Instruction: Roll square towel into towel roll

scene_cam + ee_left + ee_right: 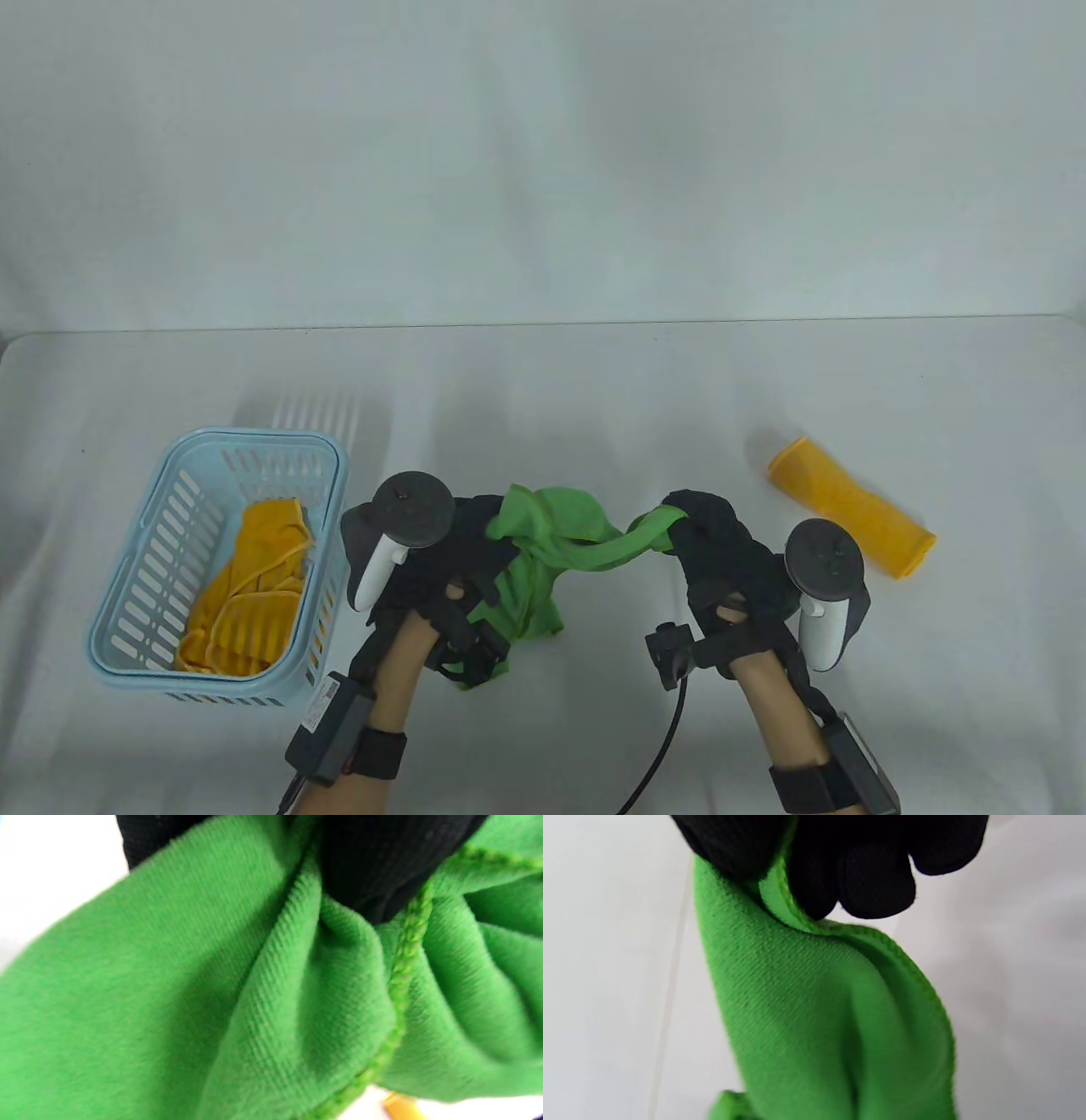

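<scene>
Both hands pinch the green towel (551, 543): left hand (450, 552) at 9 o'clock, right hand (721, 552) at 3, likely to spread it before rolling.

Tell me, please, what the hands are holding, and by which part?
Both grip the green towel: right hand pinches a hemmed edge, left hand grips bunched cloth.

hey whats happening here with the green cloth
A person in black sensor gloves holds a crumpled green square towel between both hands above the white table. The left hand grips one bunched end, and the right hand pinches a corner. It is not yet spread flat or rolled. A finished yellow towel roll lies to the right; a light blue plastic basket on the left holds more yellow cloth.
</scene>
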Demonstrator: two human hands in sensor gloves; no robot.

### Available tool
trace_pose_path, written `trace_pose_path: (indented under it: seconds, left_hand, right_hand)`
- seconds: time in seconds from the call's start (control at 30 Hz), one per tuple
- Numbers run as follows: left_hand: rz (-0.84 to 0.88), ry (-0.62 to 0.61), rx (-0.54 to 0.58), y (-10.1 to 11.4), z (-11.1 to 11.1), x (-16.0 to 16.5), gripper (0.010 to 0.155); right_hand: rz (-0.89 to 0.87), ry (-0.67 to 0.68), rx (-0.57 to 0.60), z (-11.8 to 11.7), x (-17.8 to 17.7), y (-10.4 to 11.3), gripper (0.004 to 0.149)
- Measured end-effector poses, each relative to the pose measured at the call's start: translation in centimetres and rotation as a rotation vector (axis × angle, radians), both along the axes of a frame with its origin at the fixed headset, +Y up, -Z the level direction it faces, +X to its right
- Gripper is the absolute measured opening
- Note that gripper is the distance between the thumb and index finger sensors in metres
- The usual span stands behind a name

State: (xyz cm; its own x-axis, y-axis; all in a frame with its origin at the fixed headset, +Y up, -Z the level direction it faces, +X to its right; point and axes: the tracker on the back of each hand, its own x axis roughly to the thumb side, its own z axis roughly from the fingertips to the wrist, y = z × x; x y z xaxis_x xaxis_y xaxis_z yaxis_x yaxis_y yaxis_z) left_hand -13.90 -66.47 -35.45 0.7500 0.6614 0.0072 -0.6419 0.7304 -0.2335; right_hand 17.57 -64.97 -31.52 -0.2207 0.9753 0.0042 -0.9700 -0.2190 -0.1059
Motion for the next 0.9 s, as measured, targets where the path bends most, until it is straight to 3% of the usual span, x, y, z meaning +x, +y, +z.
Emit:
trace_pose_path:
  seconds: [0.23,0.43,0.53,0.73,0.9]
  left_hand:
    - [-0.037,-0.045,-0.051,-1.1,-0.1,1.0,0.064]
    - [-0.025,-0.034,-0.047,-0.7,0.0,0.5,0.092]
    - [0.007,-0.007,-0.009,0.2,0.2,-0.2,0.099]
    - [0.071,0.051,0.047,1.6,0.6,-1.5,0.097]
    - [0.081,0.027,0.041,1.9,0.7,-1.1,0.091]
  right_hand:
    - [0.154,0.01,0.024,-1.3,-1.2,5.7,0.037]
    - [0.347,0.019,0.056,-2.6,-2.9,11.5,0.035]
    - [0.427,0.022,0.07,-3.1,-3.5,13.7,0.035]
    - [0.547,0.023,0.071,-3.8,-4.0,17.2,0.035]
    - [0.56,-0.005,0.028,-3.7,-3.8,19.0,0.035]
